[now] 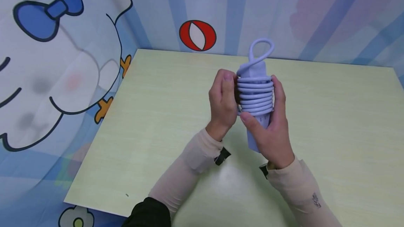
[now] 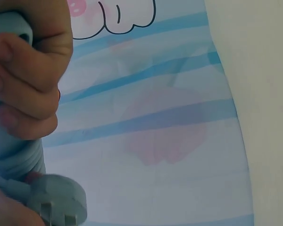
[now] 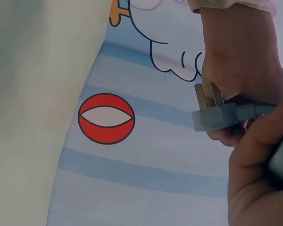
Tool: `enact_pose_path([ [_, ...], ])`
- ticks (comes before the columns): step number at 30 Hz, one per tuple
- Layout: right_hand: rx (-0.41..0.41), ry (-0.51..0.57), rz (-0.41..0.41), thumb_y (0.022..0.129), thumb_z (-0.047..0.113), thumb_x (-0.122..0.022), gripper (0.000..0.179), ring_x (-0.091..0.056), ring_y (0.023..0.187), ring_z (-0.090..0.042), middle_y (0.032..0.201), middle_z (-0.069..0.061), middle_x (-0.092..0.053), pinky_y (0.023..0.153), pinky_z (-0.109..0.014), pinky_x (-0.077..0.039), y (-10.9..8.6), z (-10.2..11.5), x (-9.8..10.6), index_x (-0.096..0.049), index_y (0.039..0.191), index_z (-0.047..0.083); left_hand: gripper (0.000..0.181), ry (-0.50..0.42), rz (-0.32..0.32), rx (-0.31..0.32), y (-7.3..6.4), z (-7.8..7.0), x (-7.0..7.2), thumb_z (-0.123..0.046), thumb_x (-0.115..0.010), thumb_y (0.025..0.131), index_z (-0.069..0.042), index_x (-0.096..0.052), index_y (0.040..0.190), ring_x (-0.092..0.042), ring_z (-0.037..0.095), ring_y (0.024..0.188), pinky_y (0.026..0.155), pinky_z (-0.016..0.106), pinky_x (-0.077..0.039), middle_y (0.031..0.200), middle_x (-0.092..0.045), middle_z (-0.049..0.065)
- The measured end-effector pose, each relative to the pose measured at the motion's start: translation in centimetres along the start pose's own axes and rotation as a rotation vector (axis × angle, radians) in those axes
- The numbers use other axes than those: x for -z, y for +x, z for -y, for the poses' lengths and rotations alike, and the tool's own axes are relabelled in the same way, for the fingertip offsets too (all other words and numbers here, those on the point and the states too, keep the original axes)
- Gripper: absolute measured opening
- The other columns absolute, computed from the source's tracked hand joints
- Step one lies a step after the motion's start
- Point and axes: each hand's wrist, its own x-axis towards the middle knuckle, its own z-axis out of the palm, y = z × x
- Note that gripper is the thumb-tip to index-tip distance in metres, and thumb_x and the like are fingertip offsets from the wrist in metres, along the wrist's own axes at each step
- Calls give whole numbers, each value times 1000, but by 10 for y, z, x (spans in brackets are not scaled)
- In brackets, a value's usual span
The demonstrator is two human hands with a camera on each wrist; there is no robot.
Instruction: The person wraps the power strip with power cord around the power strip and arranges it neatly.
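Note:
A pale lavender power strip (image 1: 259, 132) is held tilted above the table, its cord (image 1: 256, 95) wound in several turns round the middle. One loop of cord stands up past the far end. My right hand (image 1: 277, 132) grips the strip from the right, thumb across the front; in the left wrist view its fingers (image 2: 33, 89) curl round the body. On the other side is my left hand (image 1: 222, 101), fingers curled, holding the plug (image 3: 214, 117) at the cord's end. The plug's metal prongs show in both wrist views. The coil partly hides the strip's outlets.
The pale wooden table (image 1: 151, 115) lies under both hands, with a tiny dark scrap (image 1: 127, 195) near its front left edge. A printed cartoon backdrop (image 1: 202, 2) stands along the back and left sides.

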Motion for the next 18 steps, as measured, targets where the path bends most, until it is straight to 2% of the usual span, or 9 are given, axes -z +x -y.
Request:
enact_pose_path([
  [4,39,112,-29,102,12,-76,90,-65,113,-21,148,-8,-57,94,-25,-57,4,-2,0,-26,177,17,35,2,100,-13,-2,-1,1,-21,-33,115,9,-50,113,-56,39,75,71,30,-51,88,-55,28],
  [6,43,148,-43,100,9,-74,90,-64,113,-21,146,-7,-58,92,-25,-56,5,-3,0,-27,177,17,40,59,144,-54,-2,-2,2,-27,-31,118,8,-50,117,-61,37,75,72,31,-55,90,-59,27],
  [7,41,157,-46,100,8,-72,90,-63,113,-20,146,-6,-58,92,-25,-56,6,-3,0,-27,177,17,43,116,156,-87,-2,-3,3,-29,-30,120,8,-51,118,-63,34,75,71,30,-56,90,-62,26],
  [8,26,171,-48,100,8,-71,88,-62,110,-20,144,-6,-58,88,-25,-56,7,-3,1,-28,176,18,44,178,164,-125,-2,-4,4,-30,-31,121,7,-53,119,-65,33,75,70,30,-56,90,-64,24],
  [11,-36,275,-25,105,11,-63,78,-65,85,-16,129,-4,-62,64,-25,-56,8,-1,6,-30,174,24,34,375,181,-240,-1,-6,7,-22,-43,118,6,-61,121,-67,27,73,64,29,-55,89,-70,18],
  [13,-74,378,12,110,15,-58,69,-61,66,-12,113,-3,-63,49,-25,-51,8,1,10,-31,172,27,27,446,200,-285,0,-6,9,-14,-50,113,7,-65,124,-67,25,72,60,28,-52,89,-71,15],
  [15,-103,500,65,114,19,-55,60,-57,51,-11,96,-2,-62,39,-27,-47,8,3,13,-32,170,27,35,417,237,-267,-1,-5,9,-20,-47,117,7,-64,129,-68,26,78,65,29,-53,96,-74,17],
  [18,-116,632,147,118,23,-54,55,-60,51,-9,85,-2,-61,39,-26,-46,7,4,16,-31,168,25,68,255,297,-136,-2,-2,8,-50,-32,123,10,-55,142,-73,33,92,80,29,-60,113,-75,25],
])
